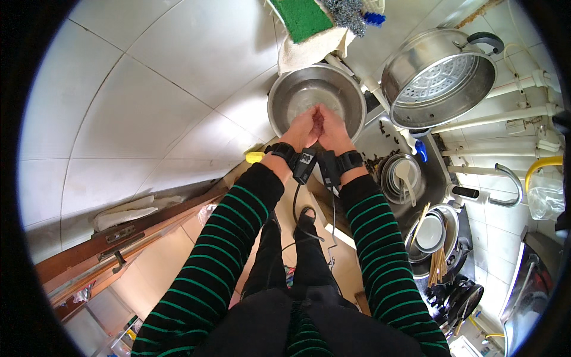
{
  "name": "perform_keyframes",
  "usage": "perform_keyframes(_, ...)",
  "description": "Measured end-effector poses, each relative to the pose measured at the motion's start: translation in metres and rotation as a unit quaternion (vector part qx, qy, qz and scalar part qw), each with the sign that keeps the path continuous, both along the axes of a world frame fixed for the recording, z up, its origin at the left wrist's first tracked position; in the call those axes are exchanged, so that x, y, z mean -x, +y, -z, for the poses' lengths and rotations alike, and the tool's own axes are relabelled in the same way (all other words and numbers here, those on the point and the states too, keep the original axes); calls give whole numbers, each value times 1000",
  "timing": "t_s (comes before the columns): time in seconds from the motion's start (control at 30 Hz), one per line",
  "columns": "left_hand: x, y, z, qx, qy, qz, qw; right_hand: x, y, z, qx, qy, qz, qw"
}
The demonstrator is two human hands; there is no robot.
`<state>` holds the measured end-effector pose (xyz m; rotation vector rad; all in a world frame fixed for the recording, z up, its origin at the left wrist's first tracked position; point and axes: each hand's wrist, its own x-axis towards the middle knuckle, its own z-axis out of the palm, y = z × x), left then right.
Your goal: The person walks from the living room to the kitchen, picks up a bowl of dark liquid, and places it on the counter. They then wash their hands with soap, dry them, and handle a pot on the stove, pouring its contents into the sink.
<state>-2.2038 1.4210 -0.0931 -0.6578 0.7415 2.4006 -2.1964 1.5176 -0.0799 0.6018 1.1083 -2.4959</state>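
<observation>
Both hands are together over the near half of a round stainless steel basin (280, 96). My left hand (303, 128) and my right hand (333, 127) meet at the fingertips and cup towards each other. A reddish, shaded patch shows between them; I cannot tell whether it is fingers or something held. The basin's bottom is shiny, and whether water lies in it is unclear. Black straps with small black devices circle both wrists, and cables hang from them. Above the basin hangs a pale cloth (308, 51), close to its far rim.
A steel sink (372, 138) to the right holds stacked bowls (399, 178), a pale spoon (405, 174) and dark scraps. A steamer pot (435, 85) sits tilted beyond. Nearby are a faucet (513, 187), chopsticks (437, 267), a green scouring pad (301, 18) and steel wool (345, 13).
</observation>
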Motion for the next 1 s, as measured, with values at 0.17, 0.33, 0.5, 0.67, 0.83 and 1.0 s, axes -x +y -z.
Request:
perform_keyframes(0.17,-21,3,-34,-141,81,26,986,-5,20,-14,10,72,-75,995)
perform_keyframes(0.33,-35,9,-68,-131,137,40,981,5,22,-9,-188,27,-12,982)
perform_keyframes(0.5,-39,2,-74,-58,186,109,975,2,22,-19,-473,145,-53,868)
perform_keyframes(0.67,-37,-22,-82,112,291,210,927,3,27,-46,-732,281,-169,597)
perform_keyframes(0.83,-34,-66,-98,519,462,309,649,5,29,-47,-686,321,-154,634)
perform_keyframes(1.0,-50,-106,-99,442,475,110,753,-20,6,-55,-712,337,-43,614)
